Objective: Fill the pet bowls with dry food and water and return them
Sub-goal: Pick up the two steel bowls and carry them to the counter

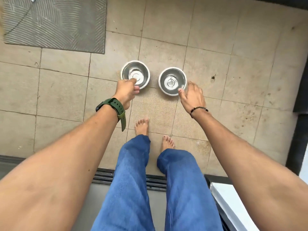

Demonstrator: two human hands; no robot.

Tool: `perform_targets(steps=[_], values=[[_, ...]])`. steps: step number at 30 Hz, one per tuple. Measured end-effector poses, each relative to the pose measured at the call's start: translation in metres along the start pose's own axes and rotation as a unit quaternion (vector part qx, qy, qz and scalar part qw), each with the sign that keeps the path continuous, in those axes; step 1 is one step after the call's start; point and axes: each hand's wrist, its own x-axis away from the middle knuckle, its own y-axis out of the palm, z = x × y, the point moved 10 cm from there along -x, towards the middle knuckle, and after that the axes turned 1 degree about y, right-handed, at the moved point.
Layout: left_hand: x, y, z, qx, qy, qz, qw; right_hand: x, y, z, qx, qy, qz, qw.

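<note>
The left hand [127, 91] reaches down over the near rim of the left bowl [135, 74], its fingers curled at that rim; whether they actually pinch the metal cannot be told from this angle. A dark green watch [115, 108] is strapped round that wrist. The right hand [193, 95] is spread and relaxed, fingers straight, its thumb lying against the near rim of the right bowl [172, 80] and the other fingers beside the bowl's right edge, holding nothing. A beaded bracelet [199, 109] circles the right wrist. Both steel bowls stand upright and side by side on the tiled floor [233, 47], close together but apart, and both show bare shiny bottoms. Nearer the camera are two bare feet and blue jeans [180, 189]. A grey ribbed mat [55, 22] lies on the tiles at the upper left, well apart from the bowls.
</note>
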Motion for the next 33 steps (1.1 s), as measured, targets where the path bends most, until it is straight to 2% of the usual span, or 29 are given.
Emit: perform_targets(steps=[6, 9, 12, 16, 20, 23, 24, 25, 27, 28, 29, 30, 31, 33], values=[[-0.080, 0.019, -0.050, 0.028, -0.058, -0.001, 0.998, -0.062, 0.063, 0.036, -0.078, 0.094, -0.007, 0.993], [-0.126, 0.032, -0.081, 0.066, -0.084, 0.012, 0.994, -0.098, 0.100, 0.068, -0.150, 0.170, -0.004, 0.974], [-0.174, 0.041, -0.116, 0.099, -0.109, 0.034, 0.988, -0.128, 0.152, 0.107, -0.290, 0.288, 0.002, 0.913], [-0.242, 0.044, -0.157, 0.162, -0.141, 0.074, 0.974, -0.163, 0.233, 0.156, -0.385, 0.396, -0.012, 0.834], [-0.285, 0.052, -0.183, 0.256, -0.147, 0.097, 0.951, -0.181, 0.272, 0.161, -0.477, 0.421, 0.008, 0.772], [-0.307, 0.050, -0.174, 0.284, -0.101, 0.110, 0.947, -0.199, 0.292, 0.161, -0.546, 0.406, 0.027, 0.732], [-0.308, 0.051, -0.176, 0.260, -0.092, 0.104, 0.955, -0.205, 0.296, 0.161, -0.563, 0.402, 0.037, 0.721], [-0.306, 0.054, -0.188, 0.190, -0.085, 0.093, 0.974, -0.208, 0.297, 0.161, -0.571, 0.400, 0.051, 0.716], [-0.295, 0.053, -0.250, -0.027, -0.068, 0.105, 0.992, -0.213, 0.295, 0.164, -0.573, 0.397, 0.077, 0.713], [-0.285, 0.053, -0.291, -0.164, -0.054, 0.107, 0.979, -0.215, 0.293, 0.165, -0.576, 0.393, 0.086, 0.712], [-0.271, 0.058, -0.326, -0.313, -0.046, 0.071, 0.946, -0.215, 0.290, 0.163, -0.582, 0.389, 0.094, 0.708], [-0.268, 0.056, -0.348, -0.395, -0.043, 0.066, 0.915, -0.213, 0.288, 0.162, -0.588, 0.388, 0.098, 0.703], [-0.269, 0.054, -0.363, -0.426, -0.039, 0.073, 0.901, -0.210, 0.286, 0.159, -0.594, 0.387, 0.098, 0.699], [-0.267, 0.050, -0.377, -0.433, -0.059, 0.083, 0.896, -0.204, 0.280, 0.154, -0.606, 0.382, 0.098, 0.691]])
